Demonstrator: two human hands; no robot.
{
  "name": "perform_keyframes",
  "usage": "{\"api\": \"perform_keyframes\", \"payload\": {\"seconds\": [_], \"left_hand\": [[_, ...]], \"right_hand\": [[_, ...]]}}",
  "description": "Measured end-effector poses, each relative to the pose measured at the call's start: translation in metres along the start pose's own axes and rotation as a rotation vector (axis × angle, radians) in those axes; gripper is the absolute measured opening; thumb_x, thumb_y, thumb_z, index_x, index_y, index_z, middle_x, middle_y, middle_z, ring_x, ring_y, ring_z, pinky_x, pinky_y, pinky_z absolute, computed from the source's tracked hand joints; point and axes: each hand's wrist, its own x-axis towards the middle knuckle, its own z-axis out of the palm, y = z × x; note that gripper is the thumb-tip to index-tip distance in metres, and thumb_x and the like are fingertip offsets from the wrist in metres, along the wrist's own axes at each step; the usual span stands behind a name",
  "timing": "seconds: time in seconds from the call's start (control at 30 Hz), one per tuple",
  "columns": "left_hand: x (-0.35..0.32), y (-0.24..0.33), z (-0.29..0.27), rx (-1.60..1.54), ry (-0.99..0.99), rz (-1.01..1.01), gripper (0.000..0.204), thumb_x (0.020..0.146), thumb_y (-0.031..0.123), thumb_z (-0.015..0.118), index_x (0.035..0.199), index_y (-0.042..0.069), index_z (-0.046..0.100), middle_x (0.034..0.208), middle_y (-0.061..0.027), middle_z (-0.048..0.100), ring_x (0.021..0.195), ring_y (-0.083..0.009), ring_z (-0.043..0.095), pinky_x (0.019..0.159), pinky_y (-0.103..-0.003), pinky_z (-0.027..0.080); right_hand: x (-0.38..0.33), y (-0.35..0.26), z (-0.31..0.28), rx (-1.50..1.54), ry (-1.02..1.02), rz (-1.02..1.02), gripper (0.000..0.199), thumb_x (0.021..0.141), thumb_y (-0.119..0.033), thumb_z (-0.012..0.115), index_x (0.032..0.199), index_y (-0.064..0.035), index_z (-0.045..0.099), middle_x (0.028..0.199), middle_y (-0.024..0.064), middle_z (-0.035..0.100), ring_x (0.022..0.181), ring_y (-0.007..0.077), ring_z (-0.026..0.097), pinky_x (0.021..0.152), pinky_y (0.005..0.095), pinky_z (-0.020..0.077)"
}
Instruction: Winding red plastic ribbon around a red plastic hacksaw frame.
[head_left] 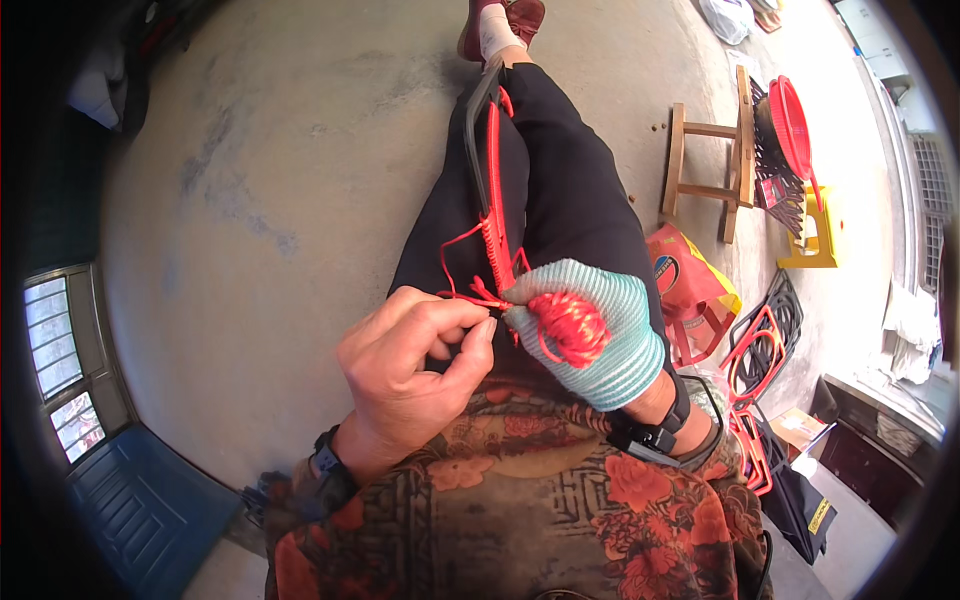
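A long, narrow black frame (473, 140) lies lengthwise over my black-trousered legs. Red cord (494, 235) is wound in close turns round its near part, and a loose strand loops out to the left. My bare left hand (415, 350) is closed, thumb and forefinger pinching the red cord by the frame's near end. In a pale teal striped glove, my right hand (595, 320) is closed round that near end. A wound bundle of red cord (572, 330) sits against the glove, its strands partly hidden by the fingers.
To the right, a wooden stool (735, 150) lies on its side by a red plastic basket (790, 130) and a yellow stool (815, 235). Nearer are a red bag (690, 290), red frames (752, 365) and black frames (783, 305). A blue door panel (140, 510) stands at lower left.
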Motion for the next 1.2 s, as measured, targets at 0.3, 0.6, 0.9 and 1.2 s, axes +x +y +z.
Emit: {"api": "perform_keyframes", "payload": {"seconds": [0.3,0.6,0.9,1.2], "left_hand": [[0.001,-0.009,0.008,-0.087,0.033,0.021,0.017,0.07,-0.008,0.073,0.079,0.004,0.065,0.073,-0.0035,0.064,0.055,-0.0087,0.06,0.05,-0.023,0.047],[0.0,-0.012,0.008,-0.05,0.032,0.053,0.019,0.067,-0.009,0.072,0.079,0.004,0.064,0.074,-0.0042,0.064,0.058,-0.0114,0.063,0.052,-0.025,0.05],[0.001,-0.017,0.011,0.078,0.082,0.22,0.021,0.066,-0.006,0.073,0.08,0.007,0.063,0.076,-0.0045,0.066,0.06,-0.0166,0.065,0.054,-0.028,0.051],[-0.001,-0.015,0.011,0.077,0.087,0.161,0.021,0.066,-0.007,0.072,0.078,0.007,0.063,0.074,-0.0037,0.065,0.061,-0.0172,0.065,0.053,-0.028,0.05]], "right_hand": [[-0.002,0.002,0.003,-0.1,-0.039,-0.113,0.024,0.074,-0.001,0.077,0.096,-0.0055,0.07,0.079,0.0102,0.069,0.072,0.0253,0.07,0.065,0.032,0.0545],[-0.001,0.003,0.001,-0.207,-0.08,-0.195,0.028,0.072,-0.005,0.077,0.099,-0.0063,0.068,0.078,0.0111,0.068,0.069,0.0292,0.068,0.063,0.0351,0.0532],[-0.001,-0.002,0.0,-0.319,-0.133,-0.189,0.033,0.071,-0.009,0.077,0.102,-0.0056,0.066,0.08,0.0124,0.067,0.072,0.032,0.067,0.064,0.038,0.0529],[0.0,0.007,-0.002,-0.498,-0.151,-0.361,0.045,0.066,-0.026,0.077,0.106,-0.0097,0.065,0.077,0.0068,0.064,0.066,0.028,0.065,0.06,0.0385,0.0505]]}}
